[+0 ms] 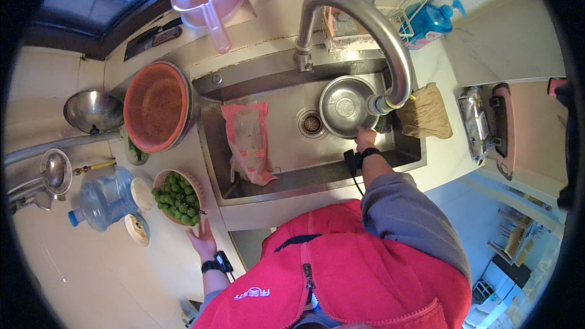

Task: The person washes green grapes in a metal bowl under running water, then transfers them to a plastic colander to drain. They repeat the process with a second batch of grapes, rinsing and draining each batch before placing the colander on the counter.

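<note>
My right hand (366, 139) grips the near rim of a round stainless-steel bowl (345, 107) in the sink, under the curved faucet (365, 13). At the left, my left hand (204, 239) has its fingers spread at the near edge of a bowl (201, 192) full of green grapes (176, 197); whether it bears on the rim cannot be told. A pink-and-clear plastic bag (249, 144) lies at the left end of the sink, left of the drain (312, 123).
A red basin (155, 107) stands left of the sink (283, 100). Nearby are a blue-tinted water jug (105, 198) and small dishes. Behind are a pink dipper (208, 0), a wire rack (372, 39) and a blue pump bottle (427, 23). A brown cloth (426, 112) hangs over the right edge.
</note>
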`<state>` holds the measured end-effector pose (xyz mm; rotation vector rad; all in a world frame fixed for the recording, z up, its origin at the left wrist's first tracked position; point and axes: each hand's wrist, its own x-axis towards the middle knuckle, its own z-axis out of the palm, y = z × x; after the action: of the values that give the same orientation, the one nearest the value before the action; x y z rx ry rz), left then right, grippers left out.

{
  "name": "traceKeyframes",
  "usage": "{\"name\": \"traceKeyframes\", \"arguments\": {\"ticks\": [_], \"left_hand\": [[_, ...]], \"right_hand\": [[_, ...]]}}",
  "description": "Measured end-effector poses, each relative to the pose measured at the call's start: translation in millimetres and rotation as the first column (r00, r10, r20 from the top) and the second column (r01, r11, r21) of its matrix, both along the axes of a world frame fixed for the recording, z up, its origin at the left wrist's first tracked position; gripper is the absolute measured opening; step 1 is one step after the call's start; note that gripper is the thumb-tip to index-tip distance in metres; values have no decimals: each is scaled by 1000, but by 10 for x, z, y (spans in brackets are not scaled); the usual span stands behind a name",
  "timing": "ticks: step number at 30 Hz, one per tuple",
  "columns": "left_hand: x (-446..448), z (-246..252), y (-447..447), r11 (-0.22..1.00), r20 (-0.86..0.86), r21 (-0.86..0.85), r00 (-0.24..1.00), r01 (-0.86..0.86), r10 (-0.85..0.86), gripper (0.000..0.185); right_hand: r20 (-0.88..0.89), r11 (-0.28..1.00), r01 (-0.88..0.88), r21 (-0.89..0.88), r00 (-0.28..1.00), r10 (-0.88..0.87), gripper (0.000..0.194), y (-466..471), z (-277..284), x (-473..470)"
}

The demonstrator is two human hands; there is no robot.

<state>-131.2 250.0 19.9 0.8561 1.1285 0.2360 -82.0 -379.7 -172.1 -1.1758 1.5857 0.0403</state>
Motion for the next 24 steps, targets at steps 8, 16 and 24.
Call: {"name": "traceKeyframes", "arguments": {"ticks": [8,16,24], "left_hand": [[659,791,-1570,372,-319,194,417,908,-851,23],[2885,710,-4455,-676,-696,694,-10,249,-718,33],[3140,385,-4768,-956,-968,248,0,-155,-251,22]], "right_hand": [[219,989,129,71,965,-142,29,-215,89,-97],[425,957,-213,-197,861,280,15,-200,1297,-709],[501,998,-68,2,864,58,11,31,1998,-715]]}}
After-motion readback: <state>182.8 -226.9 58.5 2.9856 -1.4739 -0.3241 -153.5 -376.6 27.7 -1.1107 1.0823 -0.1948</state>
